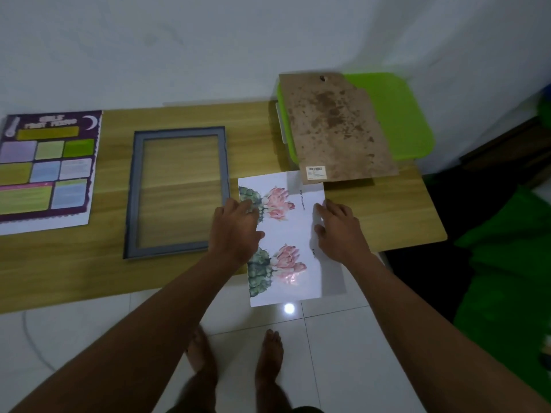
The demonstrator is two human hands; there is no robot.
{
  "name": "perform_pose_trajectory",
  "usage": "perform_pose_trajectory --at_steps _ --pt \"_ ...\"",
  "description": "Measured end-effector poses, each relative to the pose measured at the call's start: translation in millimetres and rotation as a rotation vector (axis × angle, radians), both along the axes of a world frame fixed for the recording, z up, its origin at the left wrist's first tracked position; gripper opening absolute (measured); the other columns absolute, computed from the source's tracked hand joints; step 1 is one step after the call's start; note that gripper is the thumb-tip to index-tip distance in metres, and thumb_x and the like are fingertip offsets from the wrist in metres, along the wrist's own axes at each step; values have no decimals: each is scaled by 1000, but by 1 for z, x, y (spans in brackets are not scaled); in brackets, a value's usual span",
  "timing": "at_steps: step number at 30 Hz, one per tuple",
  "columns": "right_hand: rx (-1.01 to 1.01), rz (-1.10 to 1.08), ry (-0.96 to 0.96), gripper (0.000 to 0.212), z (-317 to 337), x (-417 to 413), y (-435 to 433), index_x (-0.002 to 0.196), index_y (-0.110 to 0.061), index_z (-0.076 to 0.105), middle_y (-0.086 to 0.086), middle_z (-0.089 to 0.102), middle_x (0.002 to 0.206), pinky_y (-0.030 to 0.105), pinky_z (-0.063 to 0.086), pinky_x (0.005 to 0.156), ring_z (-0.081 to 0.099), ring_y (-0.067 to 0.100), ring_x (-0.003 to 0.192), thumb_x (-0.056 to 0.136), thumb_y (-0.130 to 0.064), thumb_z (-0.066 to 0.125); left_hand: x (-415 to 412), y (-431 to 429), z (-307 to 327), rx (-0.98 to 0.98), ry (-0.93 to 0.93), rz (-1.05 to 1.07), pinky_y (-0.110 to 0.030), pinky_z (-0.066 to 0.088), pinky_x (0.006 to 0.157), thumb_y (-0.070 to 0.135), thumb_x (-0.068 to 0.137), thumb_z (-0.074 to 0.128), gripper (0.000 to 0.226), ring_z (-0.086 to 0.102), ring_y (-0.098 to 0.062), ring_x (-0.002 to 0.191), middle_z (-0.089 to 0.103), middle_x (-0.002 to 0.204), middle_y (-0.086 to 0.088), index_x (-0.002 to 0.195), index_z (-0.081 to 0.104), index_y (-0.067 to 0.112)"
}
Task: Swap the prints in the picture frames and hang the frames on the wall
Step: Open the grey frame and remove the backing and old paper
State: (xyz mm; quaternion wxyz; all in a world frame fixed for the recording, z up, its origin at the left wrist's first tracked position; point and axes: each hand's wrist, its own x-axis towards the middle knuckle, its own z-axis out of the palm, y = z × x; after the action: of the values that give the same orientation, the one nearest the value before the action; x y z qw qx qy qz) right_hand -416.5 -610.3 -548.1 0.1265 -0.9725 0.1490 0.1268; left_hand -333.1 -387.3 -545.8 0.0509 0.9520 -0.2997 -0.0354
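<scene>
Worktop (74,263): wooden, running from 9 o'clock to 3 o'clock across the view, far edge against a white wall.

Floor (343,353): glossy white tiles, filling 6 o'clock below the near edge of the worktop.

Poster (44,171): purple-bordered, with coloured panels, flat at far 9 o'clock; text too blurred to read.

Frame (132,198): grey, glazed, no print inside, wood grain visible through the pane. Flat between poster and print, at 9 o'clock of the print, its near right corner just beside the left hand.

Backing board (337,126): brown, stained, at 1 o'clock, propped on a green lid (399,114); near corner overlapping the far edge of the print.

Print (292,231): white sheet with two cactus-flower pictures, just right of centre. Far half on the worktop, near half overhanging the edge above the floor.

Left hand (235,231): released, fingers straight, pressing the 9 o'clock edge of the print.

Right hand (340,231): released, fingertips and thumb resting on the 3 o'clock edge of the print; nothing grasped.

Label (316,172): white, barcoded, on the near corner of the backing board.
</scene>
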Motion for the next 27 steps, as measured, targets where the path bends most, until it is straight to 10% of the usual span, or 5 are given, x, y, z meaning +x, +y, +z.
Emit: perform_pose_trajectory --at_steps 27 --pt "94 50 -8 57 12 -14 7 140 -14 44 9 36 150 43 38 106 30 28 140 93 -38 63 -19 4 3 96 27 -106 -42 41 87 49 68 74 38 60 -30 101 71 96 -4 86 73 15"
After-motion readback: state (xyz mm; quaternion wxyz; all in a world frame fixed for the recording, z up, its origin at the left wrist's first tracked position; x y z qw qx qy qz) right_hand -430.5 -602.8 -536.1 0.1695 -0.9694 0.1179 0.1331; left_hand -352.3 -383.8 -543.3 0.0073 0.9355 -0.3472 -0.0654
